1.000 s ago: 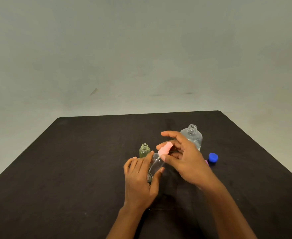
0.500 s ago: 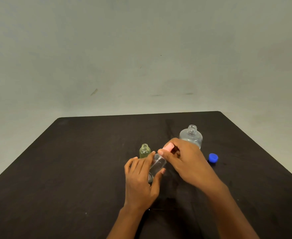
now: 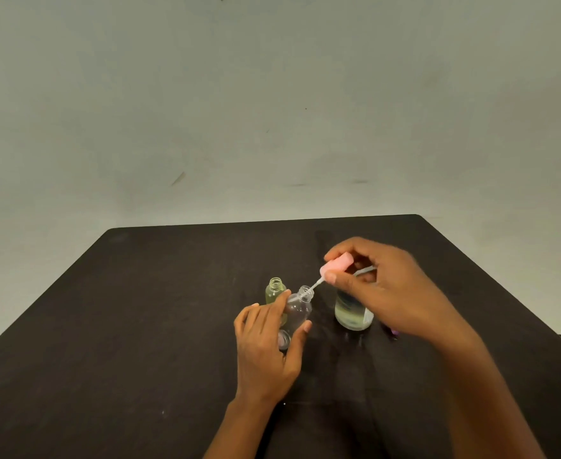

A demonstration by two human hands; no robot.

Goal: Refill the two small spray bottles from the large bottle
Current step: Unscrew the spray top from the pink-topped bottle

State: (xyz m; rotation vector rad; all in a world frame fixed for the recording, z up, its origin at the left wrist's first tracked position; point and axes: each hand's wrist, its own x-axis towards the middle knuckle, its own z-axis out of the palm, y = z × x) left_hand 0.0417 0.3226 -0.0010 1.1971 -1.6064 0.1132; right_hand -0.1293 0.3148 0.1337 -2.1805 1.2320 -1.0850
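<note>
Here your left hand (image 3: pixel 265 346) curls round the tilted clear spray bottle (image 3: pixel 297 311) to steady its open neck, while your right hand (image 3: pixel 385 293) pinches the pink pump head (image 3: pixel 335 265), its dip tube (image 3: pixel 315 286) tip at that neck, with the large bottle (image 3: pixel 352 314) just beside.

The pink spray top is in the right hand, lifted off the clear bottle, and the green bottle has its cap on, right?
Not quite: the head view shows the green bottle uncapped, its neck open. The rest holds: the right hand pinches the pink spray top, lifted off the clear bottle.
</note>
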